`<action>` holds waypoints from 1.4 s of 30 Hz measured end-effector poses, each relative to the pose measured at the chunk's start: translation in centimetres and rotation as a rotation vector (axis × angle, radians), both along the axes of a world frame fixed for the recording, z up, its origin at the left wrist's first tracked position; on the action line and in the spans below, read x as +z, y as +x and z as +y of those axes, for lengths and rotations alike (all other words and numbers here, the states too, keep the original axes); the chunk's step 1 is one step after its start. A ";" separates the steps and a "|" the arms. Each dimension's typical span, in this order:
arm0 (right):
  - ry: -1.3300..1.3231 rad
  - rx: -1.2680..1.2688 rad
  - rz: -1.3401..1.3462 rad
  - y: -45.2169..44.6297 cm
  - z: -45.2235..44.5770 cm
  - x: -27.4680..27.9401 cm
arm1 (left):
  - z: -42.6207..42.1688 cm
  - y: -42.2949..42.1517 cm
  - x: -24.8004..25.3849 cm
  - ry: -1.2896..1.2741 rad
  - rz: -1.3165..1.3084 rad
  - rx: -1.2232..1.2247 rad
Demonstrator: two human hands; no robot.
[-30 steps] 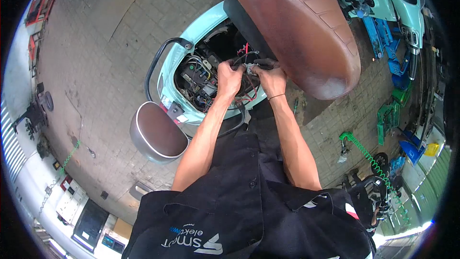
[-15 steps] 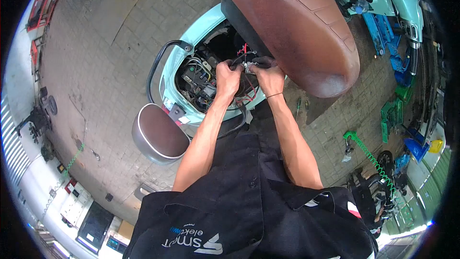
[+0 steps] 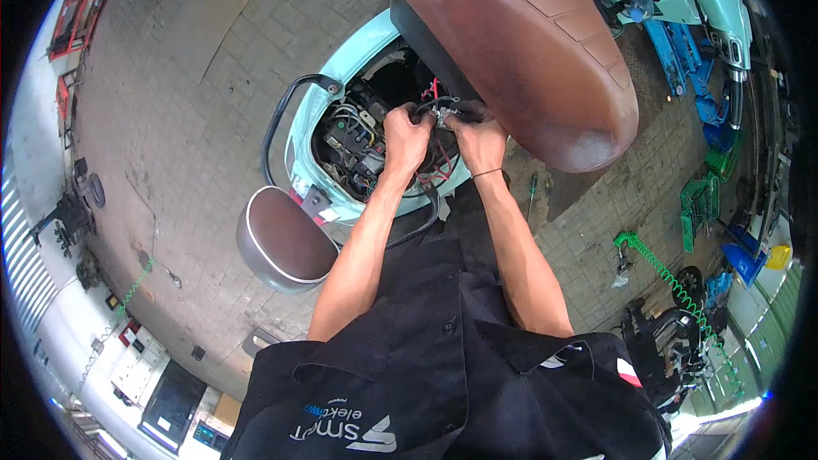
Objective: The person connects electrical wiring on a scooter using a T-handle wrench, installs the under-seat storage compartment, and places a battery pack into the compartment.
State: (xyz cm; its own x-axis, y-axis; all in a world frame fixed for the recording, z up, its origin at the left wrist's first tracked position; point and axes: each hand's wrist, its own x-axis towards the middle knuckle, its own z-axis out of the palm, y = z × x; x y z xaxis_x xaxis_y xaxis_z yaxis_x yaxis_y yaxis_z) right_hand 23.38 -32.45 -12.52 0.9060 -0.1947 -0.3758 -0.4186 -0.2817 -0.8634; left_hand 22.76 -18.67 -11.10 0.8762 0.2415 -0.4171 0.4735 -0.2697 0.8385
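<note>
My left hand (image 3: 406, 138) and my right hand (image 3: 480, 141) meet over the open underseat bay of a mint-green scooter (image 3: 300, 140). The fingers of both are closed around a small silvery cable connector (image 3: 444, 117); its exact shape is partly covered by the fingertips. A black cable runs up between the hands, and red wires (image 3: 436, 87) show just beyond them. More red wire hangs below the right hand. To the left inside the bay sit electronic modules (image 3: 348, 134) and bundled wiring. The brown seat (image 3: 520, 51) is tipped up, right beside my right hand.
A black grab rail (image 3: 271, 138) and a brown padded backrest (image 3: 288, 237) stick out at the scooter's rear. A screwdriver (image 3: 532, 196) lies on the paved floor. Green coiled air hoses (image 3: 656, 260) and blue metal stands (image 3: 673, 60) are farther right.
The view has shifted very slightly. Both hands stay in nearly the same place, still closed on the connector.
</note>
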 end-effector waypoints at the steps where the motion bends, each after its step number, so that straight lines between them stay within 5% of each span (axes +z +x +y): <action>1: -0.094 0.061 -0.070 0.0 0.0 0.1 | -0.1 0.1 0.3 0.002 0.000 -0.001; 26: 0.003 0.043 0.073 -0.3 0.0 2.5 | 1.3 1.8 -0.2 0.039 -0.012 -0.304; 42: 0.267 -0.052 0.059 -1.2 -0.4 2.4 | 1.4 1.8 -1.8 -0.665 0.222 0.035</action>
